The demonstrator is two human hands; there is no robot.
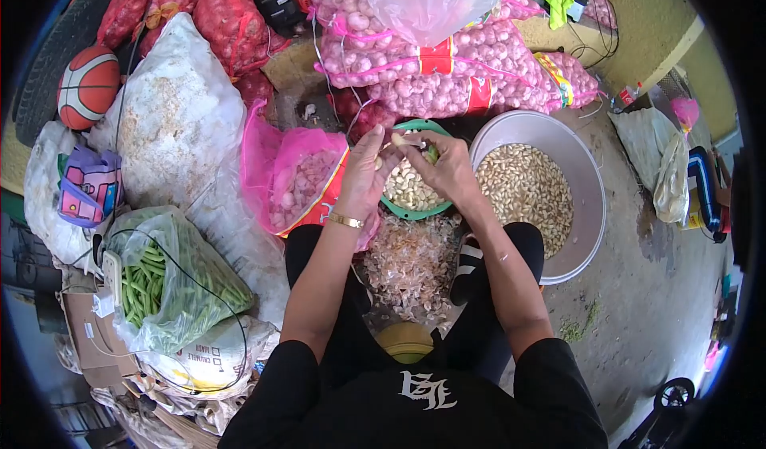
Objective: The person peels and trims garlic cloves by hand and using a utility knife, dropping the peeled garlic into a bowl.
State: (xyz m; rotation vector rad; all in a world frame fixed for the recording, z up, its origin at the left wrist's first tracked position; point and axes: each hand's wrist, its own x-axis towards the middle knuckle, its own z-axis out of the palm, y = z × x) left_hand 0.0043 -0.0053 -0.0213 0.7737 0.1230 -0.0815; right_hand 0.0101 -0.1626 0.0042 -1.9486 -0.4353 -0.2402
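Note:
My left hand point(365, 179) and my right hand point(448, 168) meet over a green basin point(429, 214). Between their fingertips is a pale garlic clove point(398, 139), pinched from both sides. Another pale clove point(379, 163) shows at the fingers of my left hand. Inside the basin lie many peeled garlic cloves point(411, 190), partly covered by my right hand. Below it, between my feet, a heap of papery garlic skins point(411, 261) is spread on the floor.
Right of the basin stands a large grey tub point(589, 234) of cloves. An open pink net bag point(259, 150) of garlic is at the left. Full garlic sacks point(495, 58) are stacked behind. A plastic bag of green beans point(179, 285) and a basketball point(88, 88) lie further left.

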